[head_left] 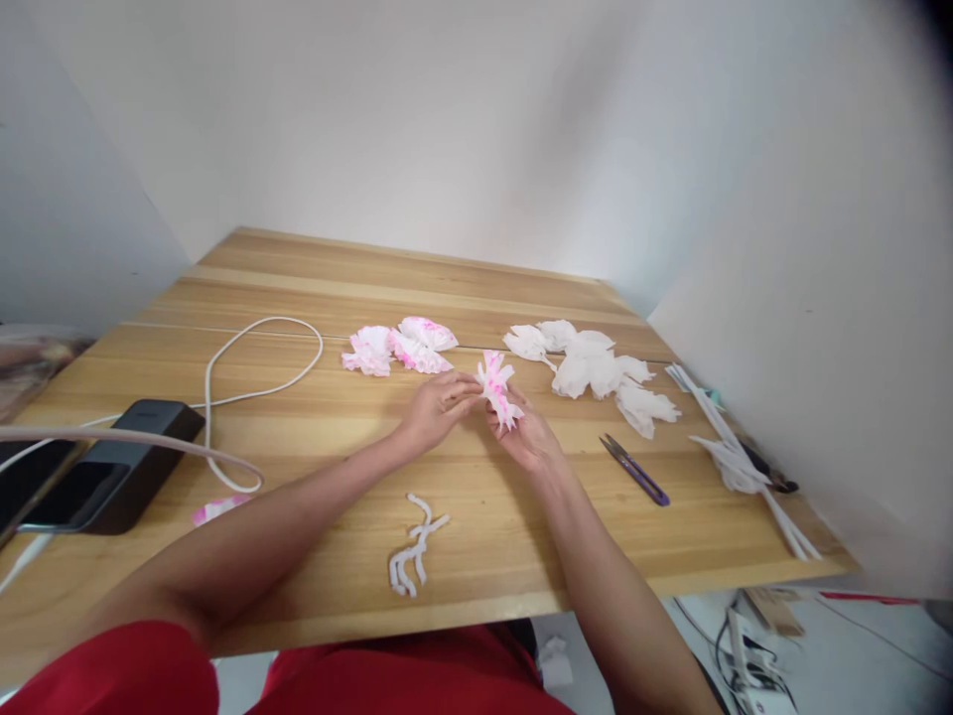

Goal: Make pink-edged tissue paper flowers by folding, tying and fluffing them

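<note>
A pink-and-white paper flower (pixel 500 387) is held between my two hands above the middle of the wooden table (pixel 335 268). My left hand (pixel 439 409) pinches its left side with the fingertips. From below and the right, my right hand (pixel 527 435) grips it, its fingers partly hidden behind the petals. Just beyond my left hand lie several pink-tinged crumpled paper pieces (pixel 368 350). White crumpled paper pieces (pixel 588 362) are spread to the right of the flower. Nearer me, short white twisted strips (pixel 417 551) lie on the wood.
Purple-handled thread snips (pixel 636 472) lie right of my right hand. Long white sticks (pixel 737 452) run along the table's right edge. At left are a white cable (pixel 212 397), a dark box-shaped device (pixel 138 467) and a pink-and-white scrap (pixel 219 508).
</note>
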`<action>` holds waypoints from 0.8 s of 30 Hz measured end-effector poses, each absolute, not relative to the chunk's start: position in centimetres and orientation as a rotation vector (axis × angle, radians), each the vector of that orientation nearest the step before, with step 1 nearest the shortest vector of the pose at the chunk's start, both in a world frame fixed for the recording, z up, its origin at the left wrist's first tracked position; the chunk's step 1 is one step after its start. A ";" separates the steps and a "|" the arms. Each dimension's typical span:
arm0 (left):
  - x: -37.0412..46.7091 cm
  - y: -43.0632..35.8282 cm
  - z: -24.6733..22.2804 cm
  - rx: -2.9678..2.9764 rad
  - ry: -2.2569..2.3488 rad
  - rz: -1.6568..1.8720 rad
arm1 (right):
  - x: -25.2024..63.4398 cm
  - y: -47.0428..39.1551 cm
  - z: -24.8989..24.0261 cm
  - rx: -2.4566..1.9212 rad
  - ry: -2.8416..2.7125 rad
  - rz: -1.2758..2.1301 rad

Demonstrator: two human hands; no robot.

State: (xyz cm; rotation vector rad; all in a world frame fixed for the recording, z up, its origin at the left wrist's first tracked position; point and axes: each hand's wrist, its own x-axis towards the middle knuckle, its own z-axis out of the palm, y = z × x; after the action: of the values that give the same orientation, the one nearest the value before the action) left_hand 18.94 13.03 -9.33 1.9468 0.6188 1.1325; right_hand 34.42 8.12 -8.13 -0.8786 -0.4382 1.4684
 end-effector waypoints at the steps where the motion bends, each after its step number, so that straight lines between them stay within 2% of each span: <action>1: 19.0 13.0 -9.4 1.934 0.615 1.100 | 34.4 8.1 -8.2 -0.879 -0.423 1.485; 4: 19.1 12.9 -9.7 1.839 0.679 0.993 | 34.1 8.1 -8.4 -0.922 -0.471 1.479; 9: 19.2 13.1 -10.1 1.812 0.804 0.851 | 33.8 8.0 -8.6 -1.073 -0.639 1.278; 18: 18.4 13.0 -8.7 2.567 1.028 0.671 | 33.6 7.4 -8.9 -1.285 -1.025 0.866; 22: 18.4 13.5 -9.6 2.249 1.020 0.812 | 33.6 6.8 -7.8 -1.347 -1.182 0.659; 24: 18.4 13.7 -10.1 2.012 0.957 0.892 | 33.7 6.3 -6.9 -1.379 -1.258 0.444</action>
State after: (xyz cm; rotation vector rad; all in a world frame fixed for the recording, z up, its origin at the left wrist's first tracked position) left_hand 18.44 13.74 -10.15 2.0116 0.9566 0.8916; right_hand 33.73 6.28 -6.94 -1.3795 -1.2584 0.4444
